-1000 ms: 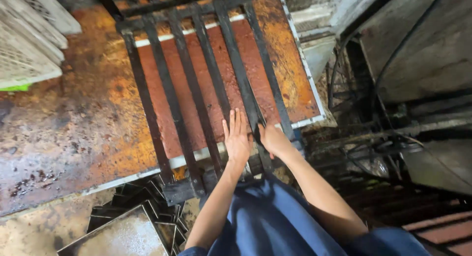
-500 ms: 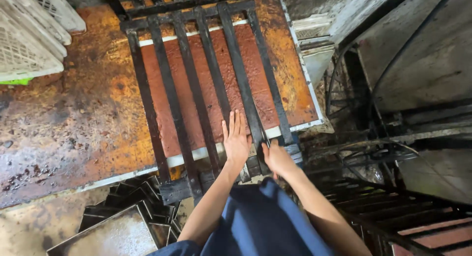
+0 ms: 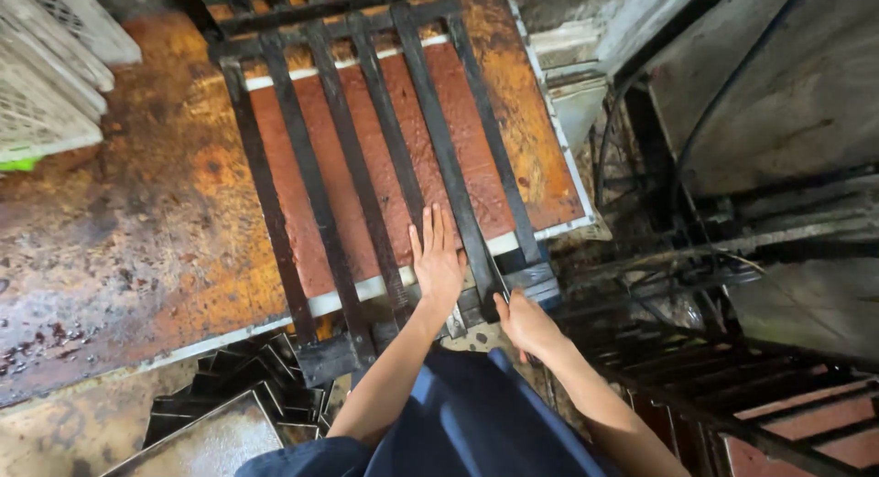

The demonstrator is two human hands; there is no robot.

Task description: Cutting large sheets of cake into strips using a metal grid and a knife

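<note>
A black metal grid frame point(image 3: 311, 179) of long parallel bars lies over a flat reddish-brown slab point(image 3: 417, 120) on a white-edged board. My left hand point(image 3: 438, 257) rests flat on the slab between two bars near the frame's near end, palm down and fingers extended. My right hand point(image 3: 526, 323) is at the frame's near right corner, just off the board's edge. Its fingers curl around the end of the frame there. Both forearms reach up from the bottom of the view over dark blue clothing point(image 3: 476, 422).
The board sits on a rusty, orange-stained wet table point(image 3: 137, 239). White plastic crates point(image 3: 55, 74) stand at the top left. Stacked metal trays point(image 3: 211, 431) lie below the table's near edge. Dark metal machinery and racks point(image 3: 732, 257) fill the right, with reddish slabs point(image 3: 797, 422) at the bottom right.
My right hand has pulled back from beside my left hand on the bars to the frame's near right corner. My left hand stays flat on the slab.
</note>
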